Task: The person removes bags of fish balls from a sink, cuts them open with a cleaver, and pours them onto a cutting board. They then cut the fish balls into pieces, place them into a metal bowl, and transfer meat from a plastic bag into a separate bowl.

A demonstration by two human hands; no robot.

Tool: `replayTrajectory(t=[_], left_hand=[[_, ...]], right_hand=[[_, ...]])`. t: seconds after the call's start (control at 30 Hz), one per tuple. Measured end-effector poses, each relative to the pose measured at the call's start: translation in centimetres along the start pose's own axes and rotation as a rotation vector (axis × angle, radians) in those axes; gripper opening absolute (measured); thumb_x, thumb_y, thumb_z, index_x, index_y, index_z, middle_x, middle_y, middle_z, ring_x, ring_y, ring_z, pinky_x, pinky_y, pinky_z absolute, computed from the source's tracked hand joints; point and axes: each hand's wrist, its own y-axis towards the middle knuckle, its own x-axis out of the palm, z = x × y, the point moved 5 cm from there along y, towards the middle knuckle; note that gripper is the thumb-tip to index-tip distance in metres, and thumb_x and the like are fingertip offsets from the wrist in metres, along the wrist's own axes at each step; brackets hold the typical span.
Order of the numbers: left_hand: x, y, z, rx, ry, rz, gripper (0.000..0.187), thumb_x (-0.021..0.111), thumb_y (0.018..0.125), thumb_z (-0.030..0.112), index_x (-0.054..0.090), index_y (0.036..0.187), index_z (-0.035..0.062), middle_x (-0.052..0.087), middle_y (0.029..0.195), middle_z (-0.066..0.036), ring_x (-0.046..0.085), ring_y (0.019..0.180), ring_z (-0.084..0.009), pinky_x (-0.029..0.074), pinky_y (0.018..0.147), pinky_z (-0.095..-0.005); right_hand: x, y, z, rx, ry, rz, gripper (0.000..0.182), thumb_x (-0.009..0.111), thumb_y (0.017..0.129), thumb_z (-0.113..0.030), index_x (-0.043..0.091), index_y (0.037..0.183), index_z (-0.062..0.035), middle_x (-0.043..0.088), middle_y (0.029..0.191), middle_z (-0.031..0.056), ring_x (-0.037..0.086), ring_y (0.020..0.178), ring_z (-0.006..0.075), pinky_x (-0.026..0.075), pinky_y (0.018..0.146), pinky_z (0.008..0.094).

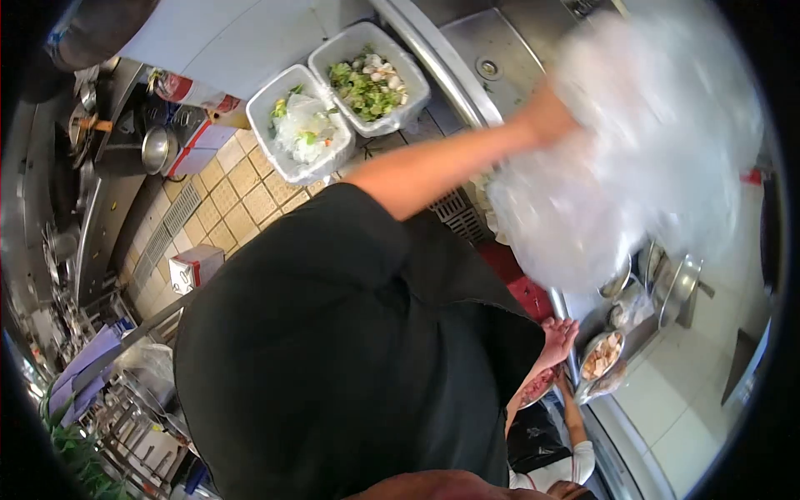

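Note:
My left hand [546, 117] is stretched over the sink, gripping a large clear plastic bag [617, 167]. Motion smears both the hand and the bag, and I cannot make out what the bag contains, if anything. My right hand [560, 340] is lower down by the counter's edge, its fingers extended with nothing visible in them. Close to it are a dish of pale, pinkish cut pieces [602, 357] and a bowl of red meat [537, 388], partly hidden by my arm.
Two lined white bins, one of green scraps [365, 87] and one of plastic and scraps [302, 129], stand on the tiled floor [242, 196]. Behind the bag is a steel sink [467, 37]. A co-worker's arm [573, 421] reaches to the counter. Metal pans [679, 287] sit further along.

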Motion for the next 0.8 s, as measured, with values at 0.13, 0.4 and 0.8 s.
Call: replayTrajectory(t=[0.13, 0.4, 0.8], left_hand=[[-22.2, -3.7, -15.7, -0.306, 0.271, 0.169, 0.046, 0.076, 0.078, 0.014, 0.066, 0.122, 0.0025, 0.069, 0.119, -0.017, 0.065, 0.109, -0.03, 0.05, 0.096, -0.0418], [-50.2, -18.0, -24.9, -0.684, 0.432, 0.448, 0.043, 0.077, 0.075, -0.003, 0.069, 0.117, -0.0026, 0.072, 0.115, -0.012, 0.066, 0.103, -0.0244, 0.053, 0.092, -0.0393], [-52.1, -39.4, -47.6, -1.532, 0.432, -0.498, 0.066, 0.08, 0.085, 0.033, 0.061, 0.138, 0.0005, 0.064, 0.129, -0.021, 0.064, 0.114, -0.0303, 0.051, 0.1, -0.0477]], right_hand=[[1.3, 5.1, 4.9, 0.126, -0.144, 0.134, 0.028, 0.062, 0.102, -0.022, 0.066, 0.125, -0.006, 0.072, 0.104, 0.0067, 0.064, 0.089, 0.0203, 0.051, 0.08, 0.0367], [5.2, 10.1, 10.0, 0.283, -0.454, 0.288, 0.033, 0.069, 0.099, -0.027, 0.063, 0.126, -0.0108, 0.064, 0.111, 0.0006, 0.06, 0.1, 0.0157, 0.048, 0.089, 0.0345], [8.1, 7.3, 10.8, 0.322, -0.667, 0.363, 0.014, 0.067, 0.099, -0.021, 0.065, 0.105, -0.009, 0.069, 0.095, 0.0049, 0.066, 0.081, 0.0155, 0.054, 0.073, 0.0319]])
